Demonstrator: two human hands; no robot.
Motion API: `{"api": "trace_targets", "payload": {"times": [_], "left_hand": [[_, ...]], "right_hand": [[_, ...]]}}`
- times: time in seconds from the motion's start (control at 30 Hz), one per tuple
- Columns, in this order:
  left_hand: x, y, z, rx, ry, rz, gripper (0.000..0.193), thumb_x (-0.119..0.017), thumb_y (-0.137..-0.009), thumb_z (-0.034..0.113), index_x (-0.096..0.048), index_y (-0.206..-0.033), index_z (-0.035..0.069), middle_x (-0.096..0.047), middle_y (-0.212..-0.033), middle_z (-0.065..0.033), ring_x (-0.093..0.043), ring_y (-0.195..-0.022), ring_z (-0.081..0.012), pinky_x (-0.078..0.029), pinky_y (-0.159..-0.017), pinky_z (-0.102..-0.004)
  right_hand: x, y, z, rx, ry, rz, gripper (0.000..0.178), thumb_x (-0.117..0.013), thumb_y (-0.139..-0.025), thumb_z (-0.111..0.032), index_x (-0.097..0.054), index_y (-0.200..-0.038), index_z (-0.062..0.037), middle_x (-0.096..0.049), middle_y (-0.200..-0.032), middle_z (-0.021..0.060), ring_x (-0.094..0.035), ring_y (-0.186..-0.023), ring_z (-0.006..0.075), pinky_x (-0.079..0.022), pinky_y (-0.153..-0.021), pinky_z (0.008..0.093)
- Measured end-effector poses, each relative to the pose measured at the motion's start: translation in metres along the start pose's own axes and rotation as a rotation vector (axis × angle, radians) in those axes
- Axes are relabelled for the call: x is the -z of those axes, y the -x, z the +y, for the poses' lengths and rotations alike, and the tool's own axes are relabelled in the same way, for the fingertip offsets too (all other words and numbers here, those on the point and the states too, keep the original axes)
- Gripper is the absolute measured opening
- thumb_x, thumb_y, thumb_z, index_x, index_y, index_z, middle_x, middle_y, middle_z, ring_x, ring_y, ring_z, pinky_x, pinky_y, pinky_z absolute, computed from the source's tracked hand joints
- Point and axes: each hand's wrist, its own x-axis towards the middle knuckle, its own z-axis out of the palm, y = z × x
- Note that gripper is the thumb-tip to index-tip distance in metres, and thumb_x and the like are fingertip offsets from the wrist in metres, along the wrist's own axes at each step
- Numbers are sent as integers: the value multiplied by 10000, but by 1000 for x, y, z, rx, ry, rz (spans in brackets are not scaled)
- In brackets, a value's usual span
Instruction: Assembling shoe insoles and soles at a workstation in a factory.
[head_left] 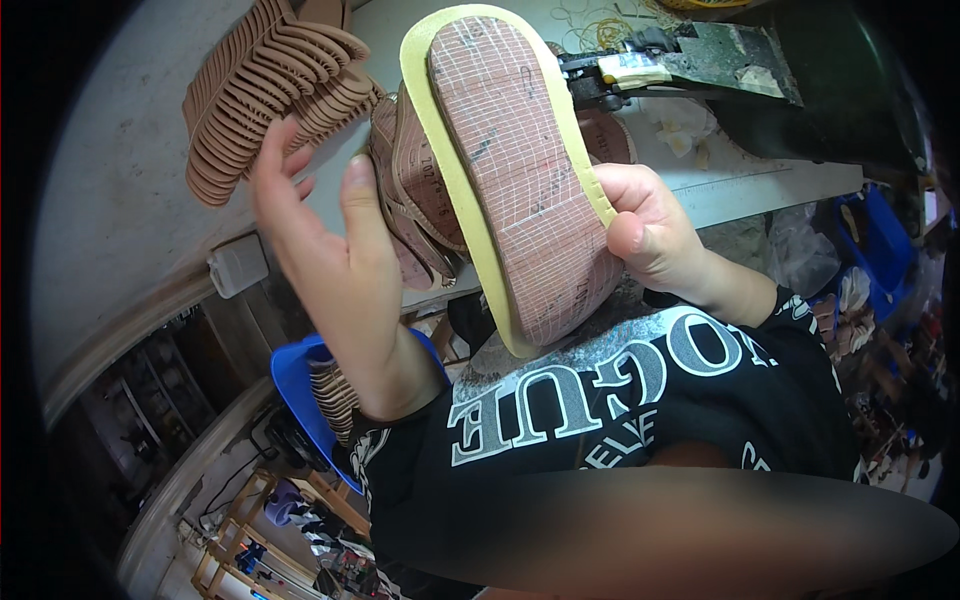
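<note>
My right hand grips the edge of a shoe insole, thumb on the near face and fingers at its side. The insole has a reddish-brown face with a white grid pattern and a wide pale-yellow rim. It is held tilted up before me, toe end toward the top. My left hand is raised to the left of it, fingers apart, holding nothing. Behind the held insole, more brown insoles lie piled on the white table, partly hidden. Beyond my left fingertips stands a fanned stack of tan sole-shaped pieces.
A dark green machine reaches in from the upper right, its working end close to the insole's rim. Yellow thread lies behind it. A blue basket with stacked pieces stands below my left forearm. Another blue bin is at the right.
</note>
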Motion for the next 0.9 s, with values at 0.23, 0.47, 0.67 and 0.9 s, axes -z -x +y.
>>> {"api": "trace_targets", "payload": {"times": [0.23, 0.47, 0.67, 0.9], "left_hand": [[-36, 12, 17, 482, 1495, -130, 236, -532, -945, 145, -533, -1125, -7, -616, -1067, -152, -589, -1017, -200, -459, -919, -373], [-53, 5, 22, 509, 1619, -171, 157, -511, -954, 157, -585, -969, 19, -636, -1001, -117, -604, -956, -226, -473, -885, -403], [-62, 6, 58, 601, 1358, -233, 247, -606, -907, 166, -575, -1084, -3, -632, -1013, -96, -589, -966, -144, -475, -851, -273], [-72, -4, 45, 651, 1438, -463, 228, -626, -879, 102, -585, -1082, 6, -652, -967, -54, -619, -836, -108, -493, -752, -247]], "right_hand": [[-7, 0, -18, -95, 255, 25, 284, -655, -877, -177, -636, -1071, 29, -667, -970, 53, -587, -869, 73, -469, -766, 227], [1, 12, -29, 85, 446, 223, 205, -638, -876, -108, -649, -1028, 30, -672, -916, 45, -591, -819, 71, -484, -749, 235], [13, 10, -37, 11, 772, 47, 314, -631, -898, -236, -630, -1043, 43, -663, -921, 45, -584, -847, 73, -472, -760, 218], [54, -1, -20, -76, -12, -183, 499, -509, -930, -455, -615, -1082, 9, -657, -960, 75, -620, -852, 119, -483, -786, 240]]}}
